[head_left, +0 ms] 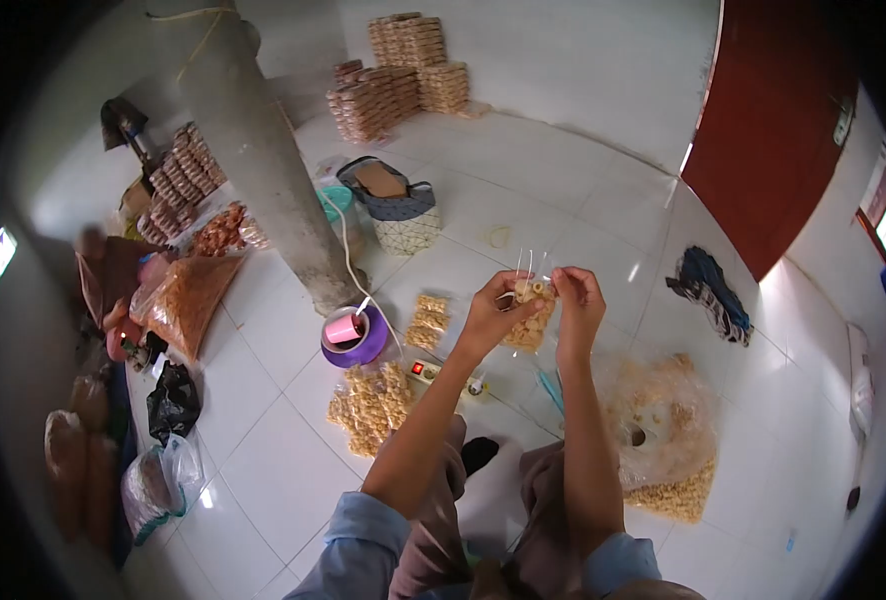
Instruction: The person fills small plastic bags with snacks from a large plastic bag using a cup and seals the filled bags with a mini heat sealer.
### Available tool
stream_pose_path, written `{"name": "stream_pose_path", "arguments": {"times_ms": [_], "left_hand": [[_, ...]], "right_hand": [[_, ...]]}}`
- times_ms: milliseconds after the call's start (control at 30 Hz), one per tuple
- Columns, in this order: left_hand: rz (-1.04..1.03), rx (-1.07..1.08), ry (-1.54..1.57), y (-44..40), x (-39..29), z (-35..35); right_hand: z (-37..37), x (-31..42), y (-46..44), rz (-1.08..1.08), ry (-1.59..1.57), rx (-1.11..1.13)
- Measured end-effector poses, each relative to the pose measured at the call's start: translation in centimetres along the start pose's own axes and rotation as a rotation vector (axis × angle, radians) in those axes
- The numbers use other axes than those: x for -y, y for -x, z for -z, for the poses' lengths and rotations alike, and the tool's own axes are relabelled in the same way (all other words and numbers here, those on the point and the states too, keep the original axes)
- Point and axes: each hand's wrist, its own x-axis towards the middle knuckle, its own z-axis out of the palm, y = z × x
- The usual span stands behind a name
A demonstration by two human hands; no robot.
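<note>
A small clear plastic bag of ring-shaped snacks (529, 328) is held up in front of me, its top edge upward. My left hand (485, 318) pinches it from the left, near the top. My right hand (580, 308) has its fingers closed on the bag's upper right corner. Below and left of the hands, filled snack packs (427, 322) lie stacked on the floor. A larger pile of similar packs (368, 408) is closer to me. On the right, a big open clear bag (663, 400) with loose snacks rests on the tiles.
A power strip (425, 371) with a red switch lies near the purple basin (363, 352), which has a pink item in it. Behind stand a concrete pillar (273, 170) and a patterned tote bag (403, 225). Another person (108, 270) sits at left beside a large orange-filled bag (188, 295).
</note>
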Motion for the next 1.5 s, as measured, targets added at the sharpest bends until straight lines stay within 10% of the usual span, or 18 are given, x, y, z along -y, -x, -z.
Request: {"name": "stream_pose_path", "arguments": {"times_ms": [700,1100,1500], "left_hand": [[0.244,0.010,0.006,-3.1,3.8,1.5],[0.453,0.075,0.043,-1.6,21.4,4.8],[0.710,0.182,0.221,2.9,30.1,3.4]], "right_hand": [[4.0,-2.2,-5.7,-0.109,0.176,-0.208],[23.9,-24.5,4.4,-0.367,1.162,0.430],[26.0,-28.9,9.0,-0.432,1.518,0.427]]}}
